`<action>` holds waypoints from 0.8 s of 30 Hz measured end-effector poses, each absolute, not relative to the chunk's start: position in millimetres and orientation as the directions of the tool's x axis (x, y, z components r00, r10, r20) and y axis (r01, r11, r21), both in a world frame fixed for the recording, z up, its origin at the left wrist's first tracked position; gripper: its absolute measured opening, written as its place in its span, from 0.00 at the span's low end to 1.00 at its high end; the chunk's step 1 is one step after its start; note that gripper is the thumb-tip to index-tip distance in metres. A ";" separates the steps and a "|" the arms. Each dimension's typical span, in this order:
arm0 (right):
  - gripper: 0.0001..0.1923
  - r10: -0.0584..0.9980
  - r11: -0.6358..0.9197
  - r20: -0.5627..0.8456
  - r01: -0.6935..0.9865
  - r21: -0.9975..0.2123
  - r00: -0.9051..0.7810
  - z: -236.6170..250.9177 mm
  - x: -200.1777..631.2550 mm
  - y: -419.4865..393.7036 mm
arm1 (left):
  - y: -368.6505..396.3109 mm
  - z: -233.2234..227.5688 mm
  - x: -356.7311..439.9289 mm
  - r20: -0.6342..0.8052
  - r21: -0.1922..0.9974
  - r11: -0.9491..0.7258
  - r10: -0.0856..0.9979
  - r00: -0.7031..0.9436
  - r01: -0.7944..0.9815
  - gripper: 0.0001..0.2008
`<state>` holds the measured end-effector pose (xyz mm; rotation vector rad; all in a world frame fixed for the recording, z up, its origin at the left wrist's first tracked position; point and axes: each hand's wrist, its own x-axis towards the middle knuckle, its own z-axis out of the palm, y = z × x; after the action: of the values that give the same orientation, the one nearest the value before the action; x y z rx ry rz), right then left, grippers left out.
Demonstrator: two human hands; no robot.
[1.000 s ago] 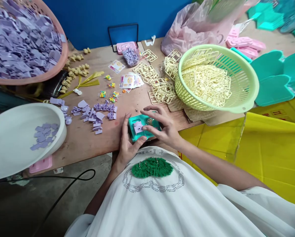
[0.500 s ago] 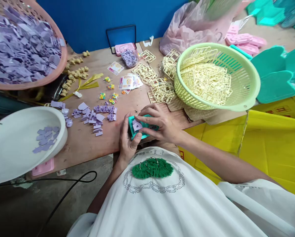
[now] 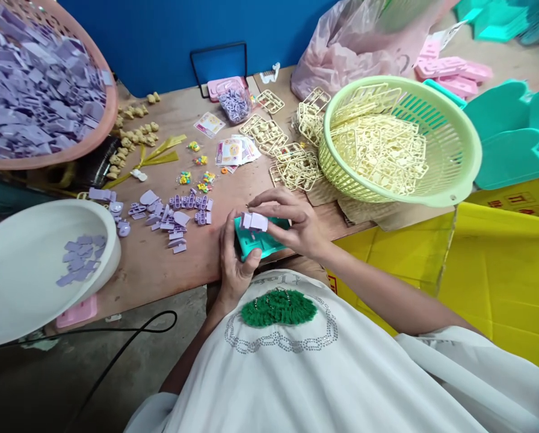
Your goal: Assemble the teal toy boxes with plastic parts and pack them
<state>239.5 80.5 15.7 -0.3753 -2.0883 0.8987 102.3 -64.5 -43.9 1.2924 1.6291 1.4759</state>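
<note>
My left hand grips a teal plastic tray by its left side, thumb on the near edge, at the table's front edge. Above that tray, my right hand pinches a small lilac plastic piece between its fingers. The piece is tilted and its underside is hidden. Several loose lilac parts lie on the table left of my hands, some with raised lettering.
A white bowl with flat lilac pieces stands at the left, below a pink basket heaped with lilac parts. On the right sits a green basket of cream frames. Printed cards and small colourful packets lie behind my hands.
My right hand has lifted the lilac piece out of the teal tray and tilted it. The left hand still grips the tray. The view has shifted slightly.
</note>
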 end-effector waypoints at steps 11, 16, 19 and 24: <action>0.19 0.273 0.948 0.661 0.080 -0.307 -0.699 54.8 232.2 74.4 | -39.4 30.7 81.9 0.122 0.982 -0.181 0.835 -0.537 -0.058 0.23; 0.15 0.240 0.893 0.674 -0.114 -0.435 -0.698 68.1 237.6 82.3 | -31.3 42.0 75.3 0.045 0.978 -0.129 0.899 -0.435 -0.165 0.22; 0.13 0.355 0.818 0.639 -0.105 -0.566 -0.682 68.9 242.8 94.5 | -34.9 34.9 64.1 0.124 0.990 -0.138 0.923 -0.364 -0.011 0.28; 0.13 0.539 0.702 0.592 -0.068 -0.709 -0.599 51.7 241.2 94.6 | -44.2 -2.7 55.2 0.200 0.938 -0.106 0.943 -0.267 0.331 0.48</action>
<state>241.2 94.6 51.7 -0.3595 -2.0500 0.8957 55.2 -44.2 -2.7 1.4113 1.6007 1.3893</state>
